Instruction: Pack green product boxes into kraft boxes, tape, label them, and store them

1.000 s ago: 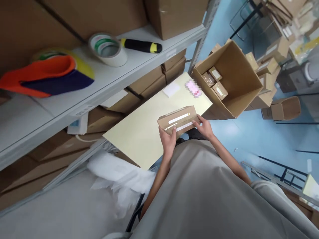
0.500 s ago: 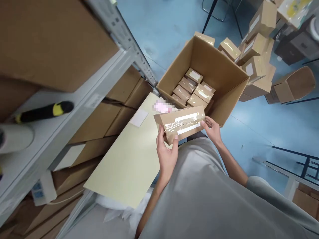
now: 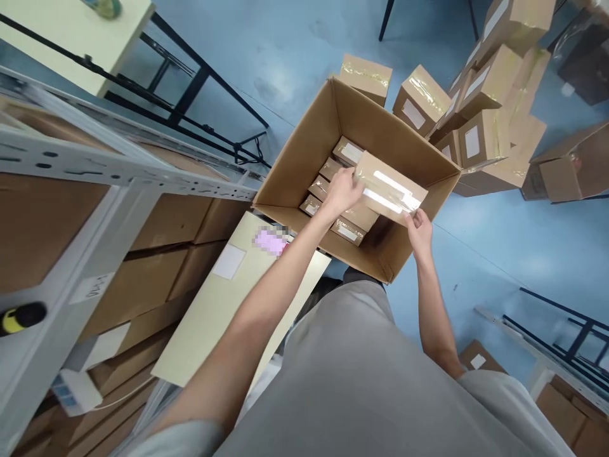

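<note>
Between my two hands is a small taped cardboard box [image 3: 387, 181] with white label strips on its upper face. My left hand [image 3: 343, 192] grips its left end, and my right hand [image 3: 420, 233] pinches the lower right corner. The box is held tilted over the mouth of a large open carton [image 3: 304, 143]. Inside the carton lie several smaller taped boxes [image 3: 349, 231] with white labels, partly covered by the held box and my left hand.
A pale yellow board [image 3: 204, 330] with a white paper [image 3: 229, 261] lies left of my body. Grey metal shelving [image 3: 114, 254] holding cartons stands at the left. Several taped boxes [image 3: 480, 139] are stacked on the blue floor beyond the carton. A black-legged table [image 3: 128, 38] is at the upper left.
My hands have carried the small box forward from above the board's edge to over the large carton, turning it clockwise. My view has shifted, bringing the table at upper left into sight.
</note>
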Action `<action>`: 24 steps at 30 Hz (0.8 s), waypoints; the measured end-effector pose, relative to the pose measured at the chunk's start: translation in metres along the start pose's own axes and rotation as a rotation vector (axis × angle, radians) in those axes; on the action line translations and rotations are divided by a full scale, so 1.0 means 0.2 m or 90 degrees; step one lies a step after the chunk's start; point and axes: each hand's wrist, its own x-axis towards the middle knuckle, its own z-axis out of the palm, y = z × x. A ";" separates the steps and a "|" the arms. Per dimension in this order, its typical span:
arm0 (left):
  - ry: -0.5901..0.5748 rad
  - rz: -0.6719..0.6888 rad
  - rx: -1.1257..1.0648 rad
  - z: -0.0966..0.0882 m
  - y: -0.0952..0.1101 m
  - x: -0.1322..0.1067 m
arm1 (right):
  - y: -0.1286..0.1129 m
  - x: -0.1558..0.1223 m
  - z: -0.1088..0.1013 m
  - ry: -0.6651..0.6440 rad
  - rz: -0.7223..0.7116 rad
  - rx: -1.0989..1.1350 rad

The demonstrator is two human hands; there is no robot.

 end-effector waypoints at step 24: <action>0.068 -0.194 -0.077 0.20 -0.50 -0.68 | 0.40 0.33 0.57 -0.323 0.044 -0.285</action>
